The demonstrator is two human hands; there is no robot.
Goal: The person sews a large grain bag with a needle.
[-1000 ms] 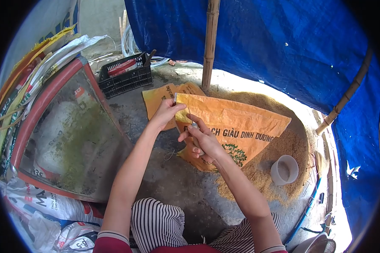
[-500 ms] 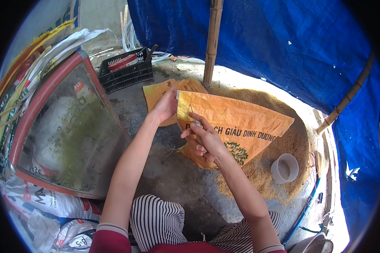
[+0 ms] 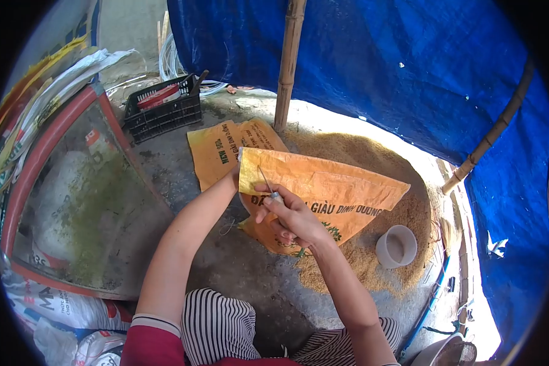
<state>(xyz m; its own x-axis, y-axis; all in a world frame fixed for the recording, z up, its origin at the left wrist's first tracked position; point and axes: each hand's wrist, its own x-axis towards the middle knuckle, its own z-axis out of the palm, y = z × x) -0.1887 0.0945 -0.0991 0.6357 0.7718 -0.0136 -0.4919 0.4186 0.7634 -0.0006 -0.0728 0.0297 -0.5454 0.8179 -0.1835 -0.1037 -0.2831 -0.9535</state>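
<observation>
An orange printed sack [image 3: 348, 183] is held up in front of me, its yellowish left end upright. My left forearm reaches behind that end, and my left hand is hidden by the sack. In front of the sack, my right hand [image 3: 293, 216] is closed round the handle of a thin pointed tool [image 3: 265, 179], whose metal shaft points up and left across the yellow part. Another orange sack [image 3: 216, 152] lies flat on the floor behind. Whether the tool's tip touches the sack I cannot tell.
Yellow-brown grain [image 3: 341, 146] is heaped on the floor at the right, with a whitish tub [image 3: 396, 246] in it. A black crate [image 3: 165, 116] stands at the back left. A red-framed panel [image 3: 49, 146] leans at the left. A bamboo pole [image 3: 290, 61] rises behind.
My left hand has passed from beside the sack's left edge to behind it, out of sight. The whole scene has shifted left as the camera moved.
</observation>
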